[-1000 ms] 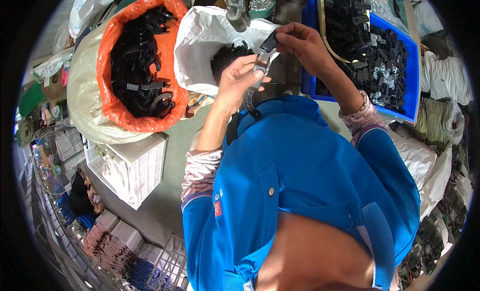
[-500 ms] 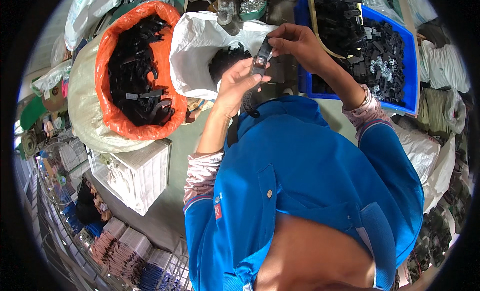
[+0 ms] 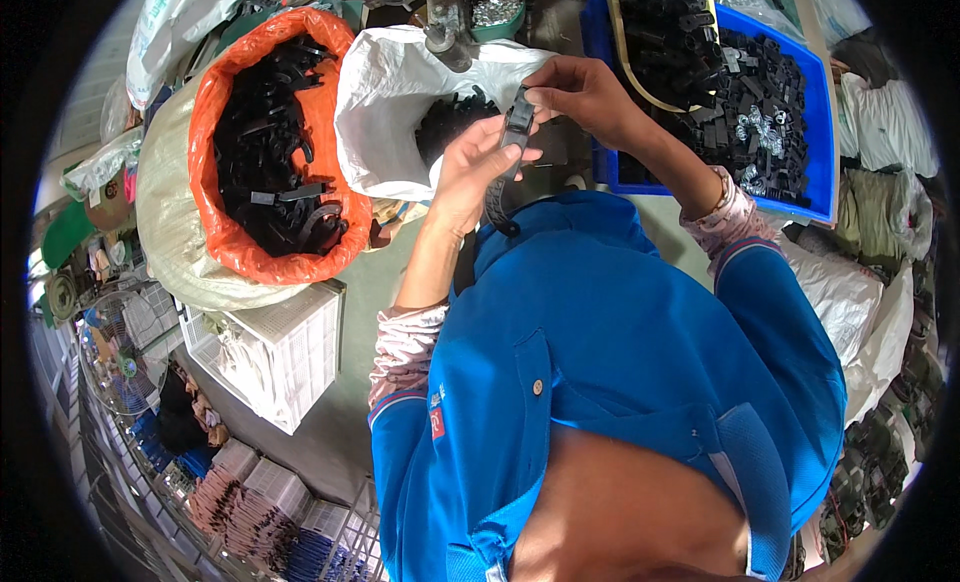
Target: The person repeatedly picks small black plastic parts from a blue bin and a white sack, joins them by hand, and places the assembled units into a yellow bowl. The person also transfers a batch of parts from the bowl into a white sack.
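My left hand [image 3: 472,165] pinches a black strap-like plastic part [image 3: 516,134] between thumb and fingers. Below that grip, its curved, ridged tail hangs down close to my blue shirt. The thumb and fingertips of my right hand [image 3: 582,92] are closed on the part's upper end. Both hands hold it above the near edge of a white sack [image 3: 375,117], in which a heap of small black pieces [image 3: 452,122] lies. Fingers hide some of the part, so how its upper piece joins the rest is unclear.
An orange-lined sack [image 3: 203,172] of black curved parts stands at left, beside a white plastic crate [image 3: 290,372]. On the right, a blue bin [image 3: 822,132] holds black pieces and shiny metal bits. A metal post [image 3: 447,47] and a green bowl [image 3: 500,22] are at the far side.
The right hand has shifted slightly left with the upper end. That end now lies more in line with the rest, and the bright gap in the middle shows less.
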Demonstrator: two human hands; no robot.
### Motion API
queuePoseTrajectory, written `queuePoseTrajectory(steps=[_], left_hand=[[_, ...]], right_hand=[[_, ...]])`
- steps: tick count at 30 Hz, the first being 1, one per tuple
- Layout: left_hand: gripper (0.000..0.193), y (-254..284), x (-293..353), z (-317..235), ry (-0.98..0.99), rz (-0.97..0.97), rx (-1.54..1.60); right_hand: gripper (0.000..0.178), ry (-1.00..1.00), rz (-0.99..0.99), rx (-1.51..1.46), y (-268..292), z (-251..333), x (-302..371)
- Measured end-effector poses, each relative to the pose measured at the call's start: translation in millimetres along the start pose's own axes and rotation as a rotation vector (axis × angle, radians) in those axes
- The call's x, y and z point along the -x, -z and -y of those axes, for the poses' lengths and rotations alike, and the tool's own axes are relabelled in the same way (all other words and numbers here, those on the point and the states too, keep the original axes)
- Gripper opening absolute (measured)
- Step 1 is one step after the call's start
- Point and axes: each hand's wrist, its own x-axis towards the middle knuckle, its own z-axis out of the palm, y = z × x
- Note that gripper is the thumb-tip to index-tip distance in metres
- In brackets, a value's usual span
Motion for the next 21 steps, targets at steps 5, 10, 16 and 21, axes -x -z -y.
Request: queuePoseTrajectory(steps=[5,10,16,21], left_hand=[[0.037,-3,-2,-2,0.001,0.005,-0.009],[0.038,-10,-12,6,-0.223,-0.089,-0.282],[0.043,-39,-16,-5,-0.44,-0.267,-0.96],[0.023,-42,-17,-12,-0.577,-0.118,-1.057]], right_hand=[[0.02,-0.019,0.001,0.006,-3,-5,2],[0.026,0.102,-0.037,0.026,-12,-12,12],[0.017,0.029,-0.228,-0.172,-14,-13,30],[0.013,0.021,-0.338,-0.302,-5,-9,44]])
